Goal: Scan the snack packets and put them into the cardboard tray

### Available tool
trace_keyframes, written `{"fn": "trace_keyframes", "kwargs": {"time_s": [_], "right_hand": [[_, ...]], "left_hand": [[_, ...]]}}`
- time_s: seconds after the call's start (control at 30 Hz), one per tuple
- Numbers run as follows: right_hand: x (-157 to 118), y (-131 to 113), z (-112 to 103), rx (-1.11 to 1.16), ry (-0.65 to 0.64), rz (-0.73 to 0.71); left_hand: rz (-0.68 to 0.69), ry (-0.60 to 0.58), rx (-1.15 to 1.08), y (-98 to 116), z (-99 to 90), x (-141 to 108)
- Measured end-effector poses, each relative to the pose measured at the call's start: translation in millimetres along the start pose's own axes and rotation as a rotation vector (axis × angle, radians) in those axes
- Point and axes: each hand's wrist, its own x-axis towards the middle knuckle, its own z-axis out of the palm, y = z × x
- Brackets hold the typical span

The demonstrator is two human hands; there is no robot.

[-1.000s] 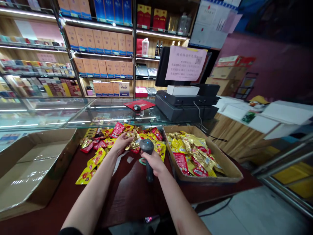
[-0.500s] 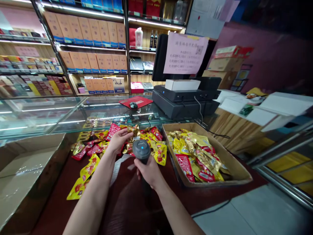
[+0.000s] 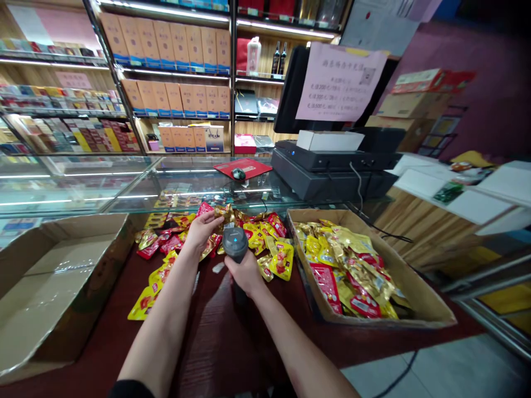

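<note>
Pinching a gold packet (image 3: 225, 212) in the left hand (image 3: 201, 228), shifting it from beside the scanner (image 3: 235, 241) a second ago to just beyond it; wrapping the right hand (image 3: 245, 271) around that scanner, seemingly lining both up, left of a filled box (image 3: 429, 309).
</note>
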Motion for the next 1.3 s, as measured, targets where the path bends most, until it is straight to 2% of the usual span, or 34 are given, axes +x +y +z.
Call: {"fn": "trace_keyframes", "kwargs": {"time_s": [0.1, 0.23, 0.5, 0.8, 1.0, 1.3], "right_hand": [[-6, -2, 3, 0.050, -0.004, -0.004], [-12, -7, 7, 0.072, 0.036, -0.018], [-7, -7, 4, 0.017, 0.031, 0.010], [-3, -6, 3, 0.034, 0.024, 0.005], [-3, -6, 5, 0.034, 0.037, -0.003], [0, -1, 6, 0.009, 0.037, 0.023]], "left_hand": [[0.011, 0.008, -0.008, -1, -1.8, 2], [0.024, -0.044, -0.014, 0, -0.9, 1], [0.007, -0.054, 0.017, 9, 7.5, -7], [0.024, -0.103, 0.008, 6, 4.9, -6], [0.005, -0.033, 0.012, 5, 4.9, -4], [0.007, -0.055, -0.023, 6, 5.6, -6]]}}
